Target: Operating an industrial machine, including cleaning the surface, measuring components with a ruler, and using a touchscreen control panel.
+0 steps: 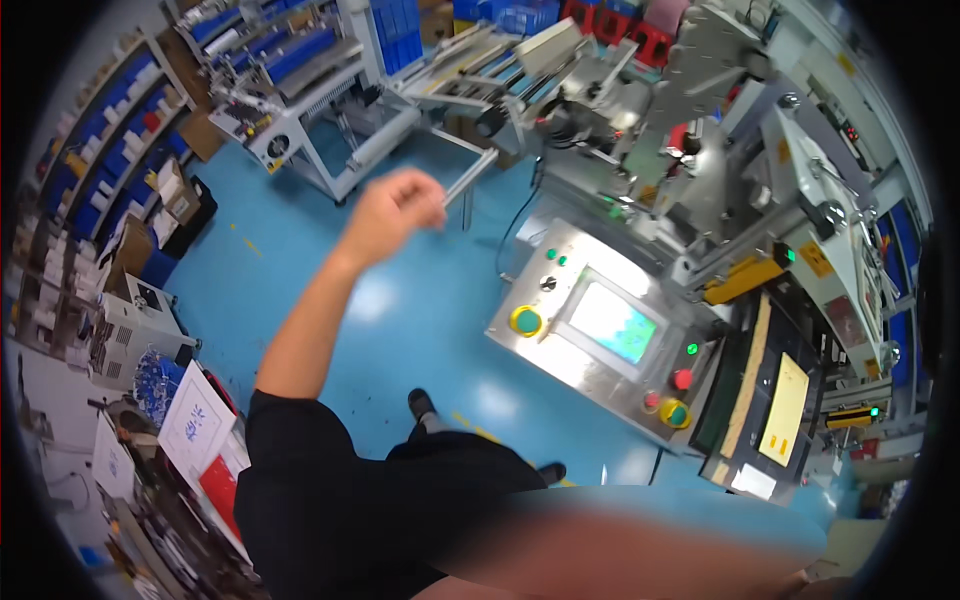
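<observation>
My left hand [395,212] is held out over the blue floor, with its fingers loosely bent and no object visible in them. Behind the fingertips lies the end of a metal frame bar [472,174], which appears farther off than the hand. A large blurred patch of skin, apparently my right arm [640,545], crosses the lower right close to the camera. My right hand's fingers cannot be made out there. To the right of my left hand stands a steel control panel [560,365] with a lit touchscreen [612,320], green buttons and red buttons.
A metal machine [640,130] rises behind the panel. Right of it, a dark bed carries a yellow plate [785,408]. A conveyor frame [385,140] stands at the back. Shelves with blue bins [110,140] line the left. White printed sheets [196,418] lie lower left.
</observation>
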Available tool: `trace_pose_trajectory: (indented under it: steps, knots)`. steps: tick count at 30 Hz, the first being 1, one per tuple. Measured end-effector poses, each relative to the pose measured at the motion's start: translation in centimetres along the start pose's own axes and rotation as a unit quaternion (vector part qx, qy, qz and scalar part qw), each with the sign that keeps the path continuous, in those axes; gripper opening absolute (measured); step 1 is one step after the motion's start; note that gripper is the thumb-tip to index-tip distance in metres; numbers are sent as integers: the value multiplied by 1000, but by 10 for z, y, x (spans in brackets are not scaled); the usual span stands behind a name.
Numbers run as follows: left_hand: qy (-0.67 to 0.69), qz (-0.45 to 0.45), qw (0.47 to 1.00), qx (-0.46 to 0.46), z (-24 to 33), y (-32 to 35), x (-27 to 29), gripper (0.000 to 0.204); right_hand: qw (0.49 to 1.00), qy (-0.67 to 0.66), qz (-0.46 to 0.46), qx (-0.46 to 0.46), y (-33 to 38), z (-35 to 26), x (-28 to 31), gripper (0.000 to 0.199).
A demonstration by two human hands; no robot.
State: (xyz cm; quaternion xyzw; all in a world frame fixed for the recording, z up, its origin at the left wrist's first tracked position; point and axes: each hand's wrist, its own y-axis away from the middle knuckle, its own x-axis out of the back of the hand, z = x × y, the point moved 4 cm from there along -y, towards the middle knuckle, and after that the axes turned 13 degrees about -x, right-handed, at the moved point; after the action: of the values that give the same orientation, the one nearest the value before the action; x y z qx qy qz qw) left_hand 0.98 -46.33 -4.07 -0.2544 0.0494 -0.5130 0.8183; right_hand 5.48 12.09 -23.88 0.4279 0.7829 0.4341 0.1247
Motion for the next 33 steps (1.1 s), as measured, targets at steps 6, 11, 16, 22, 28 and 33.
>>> trace_pose_trajectory:
  steps: [6,11,16,22,28,33]
  knots:
    - [66,174,983,-10,-35,-145,146,22,982,-132,-105,83,-1,-167,-131,37]
    - [233,138,962,-33,-58,-296,176,29,977,-103,-87,162,-25,-257,-177,36]
    - [476,-90,862,-153,-47,-458,199,39,968,-88,-105,210,-47,-361,-229,30]
    - [571,-21,809,-138,21,-600,153,46,937,-46,-30,344,-79,-523,-282,29]
    - [690,-235,673,-122,49,-612,105,38,874,-36,149,460,-84,-638,-345,29]
    - [667,-292,669,-150,32,-647,120,24,853,34,303,423,-62,-749,-369,26]
